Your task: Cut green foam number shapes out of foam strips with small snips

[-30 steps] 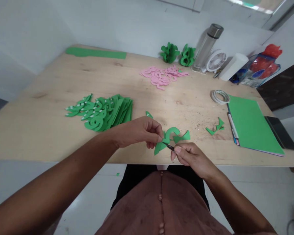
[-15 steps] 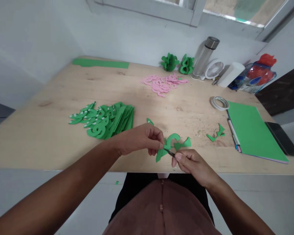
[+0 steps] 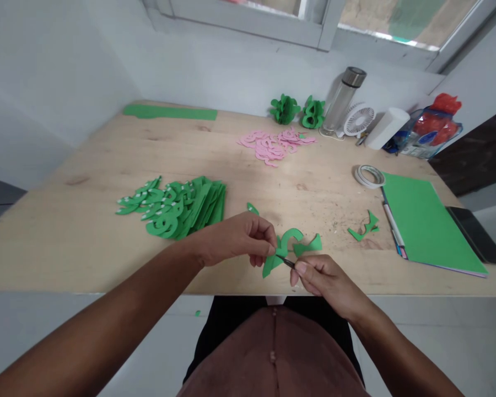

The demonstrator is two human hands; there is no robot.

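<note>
My left hand (image 3: 252,238) is closed in a pinch on a green paper cutout (image 3: 284,249) with a curved upper end, held just above the table's front edge. In my right hand (image 3: 318,271), also closed, is a slim dark pointed tool (image 3: 288,262). Its tip meets the cutout beside my left fingertips; its exact kind cannot be made out. A green paper scrap (image 3: 308,245) lies just right of the cutout. Behind my left hand is a small green leaf-shaped piece (image 3: 252,208).
Left on the table (image 3: 107,149) is a heap of green cut shapes (image 3: 176,207). Pink cutouts (image 3: 268,144) lie farther back, near two green paper figures (image 3: 285,109), a bottle (image 3: 344,99) and a fan (image 3: 359,119). Tape (image 3: 370,176) and green sheets (image 3: 434,226) are at right.
The view has tilted slightly, so everything sits a little lower. Both hands keep their hold on the cutout and the dark tool, with almost no movement.
</note>
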